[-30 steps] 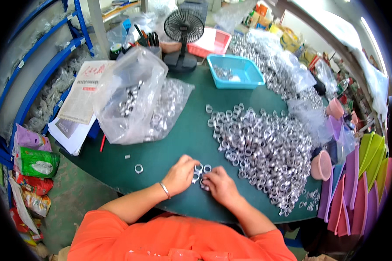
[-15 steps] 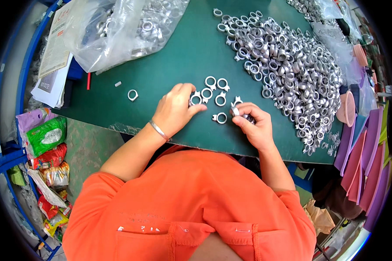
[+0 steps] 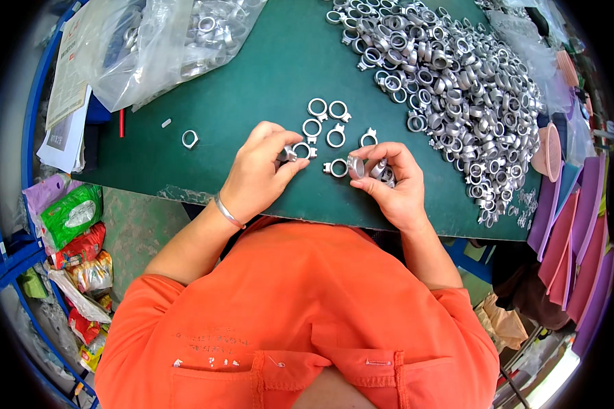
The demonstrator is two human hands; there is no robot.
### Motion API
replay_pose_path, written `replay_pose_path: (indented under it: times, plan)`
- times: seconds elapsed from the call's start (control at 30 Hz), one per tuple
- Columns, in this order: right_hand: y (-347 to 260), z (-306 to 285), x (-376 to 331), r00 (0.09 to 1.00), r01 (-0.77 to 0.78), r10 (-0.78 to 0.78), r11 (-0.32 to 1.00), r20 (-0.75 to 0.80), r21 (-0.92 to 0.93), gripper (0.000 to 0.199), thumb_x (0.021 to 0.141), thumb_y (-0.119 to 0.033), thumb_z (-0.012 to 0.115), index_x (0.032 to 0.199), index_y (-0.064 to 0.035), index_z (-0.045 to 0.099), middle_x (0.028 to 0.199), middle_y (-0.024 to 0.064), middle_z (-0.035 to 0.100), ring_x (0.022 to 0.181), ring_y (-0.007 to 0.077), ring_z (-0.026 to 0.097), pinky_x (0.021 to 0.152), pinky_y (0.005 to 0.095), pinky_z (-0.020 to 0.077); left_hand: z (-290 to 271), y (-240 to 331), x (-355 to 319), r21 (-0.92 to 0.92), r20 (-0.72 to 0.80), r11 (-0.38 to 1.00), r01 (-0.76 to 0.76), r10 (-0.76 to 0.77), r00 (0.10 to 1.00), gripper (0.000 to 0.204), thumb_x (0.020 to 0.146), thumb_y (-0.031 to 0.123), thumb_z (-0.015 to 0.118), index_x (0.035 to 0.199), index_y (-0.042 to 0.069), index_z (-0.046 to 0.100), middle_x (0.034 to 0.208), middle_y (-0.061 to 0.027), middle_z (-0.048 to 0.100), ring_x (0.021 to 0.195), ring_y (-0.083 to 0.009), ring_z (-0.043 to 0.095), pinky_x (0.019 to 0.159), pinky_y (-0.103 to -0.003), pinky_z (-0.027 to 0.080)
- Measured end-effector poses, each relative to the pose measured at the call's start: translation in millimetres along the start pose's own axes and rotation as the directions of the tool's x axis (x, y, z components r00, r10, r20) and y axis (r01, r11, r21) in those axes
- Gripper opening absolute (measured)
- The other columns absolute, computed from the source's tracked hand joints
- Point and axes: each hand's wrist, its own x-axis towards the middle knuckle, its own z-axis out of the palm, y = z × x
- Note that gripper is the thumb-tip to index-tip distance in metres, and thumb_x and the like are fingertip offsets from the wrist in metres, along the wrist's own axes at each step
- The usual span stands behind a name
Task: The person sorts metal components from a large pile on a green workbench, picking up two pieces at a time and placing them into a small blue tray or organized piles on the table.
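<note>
My left hand point(image 3: 258, 169), with a bangle at the wrist, is closed, thumb and fingers around a small silver metal ring point(image 3: 286, 154). Another metal ring, with a notched tab, lies at its fingertips. Between thumb and forefinger my right hand point(image 3: 397, 185) pinches a metal ring point(image 3: 355, 167) on edge. More rings point(image 3: 385, 173) are tucked under its curled fingers, partly hidden. Several like rings lie flat on the green table point(image 3: 266, 88) around the hands, among them one ring point(image 3: 335, 136) between and beyond them and one ring point(image 3: 334, 168) beside the right thumb.
A large heap of metal rings point(image 3: 450, 88) covers the table's right side. At the far left stands a clear plastic bag point(image 3: 177, 48) of rings. One separate ring point(image 3: 189, 139) and a red stick point(image 3: 122, 123) lie left. Purple and pink bins point(image 3: 559, 232) crowd the right edge.
The view has shifted slightly. My left hand now shows a ring in its grip, and a ring by its fingertips has moved nearer me. My right hand has turned its pinched ring more into view.
</note>
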Motion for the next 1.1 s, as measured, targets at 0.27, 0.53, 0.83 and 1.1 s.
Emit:
replay_pose_path:
  times: [0.27,0.53,0.83,1.1]
  plan:
    - [-2.8,-1.0,-4.3,0.899,-0.437,0.295,0.601,0.323,0.669,0.020,0.094,-0.016,0.052,0.107,-0.0022,0.055,0.086,0.0167,0.065,0.058,0.0119,0.054,0.039,0.0191,0.0324,7.6,20.2,-3.3,-0.262,0.114,0.965,0.025,0.005,0.993,0.016,0.078,0.005,0.069,0.092,0.003,0.063,0.083,-0.0046,0.056,0.071,-0.0123,0.053,0.062,-0.024,0.043]
    - [-14.2,8.3,-8.4,0.928,-0.372,0.290,0.708,0.233,0.600,0.019,0.093,-0.009,0.046,0.108,-0.0011,0.054,0.080,0.0106,0.063,0.059,0.0120,0.055,0.042,0.0182,0.0352,13.7,14.7,-9.5,-0.596,0.697,0.340,0.727,-0.230,0.679,0.026,0.095,0.028,0.052,0.099,0.003,0.056,0.086,-0.0069,0.060,0.067,-0.0169,0.061,0.059,-0.028,0.050]
    - [-26.4,29.8,6.9,0.841,0.531,-0.420,0.760,0.341,-0.374,0.014,0.077,-0.003,0.062,0.092,-0.0018,0.061,0.098,0.0141,0.060,0.092,0.0311,0.057,0.080,0.0368,0.0458,22.5,-12.8,-42.0,-0.417,0.860,-0.572,0.706,0.003,0.510,0.033,0.097,0.033,0.042,0.111,0.006,0.056,0.104,-0.0141,0.060,0.084,-0.0246,0.063,0.051,-0.031,0.052]
    - [-7.7,-11.8,15.5,0.990,0.058,-0.134,0.614,-0.032,-0.787,0.014,0.077,-0.007,0.070,0.082,-0.0027,0.058,0.083,0.0098,0.054,0.071,0.0259,0.056,0.062,0.0329,0.0469,-22.9,-28.0,-115.0,-0.541,0.789,-0.632,0.555,-0.153,0.595,0.024,0.092,0.017,0.047,0.106,0.000,0.057,0.105,-0.0208,0.059,0.078,-0.0242,0.059,0.047,-0.026,0.049]
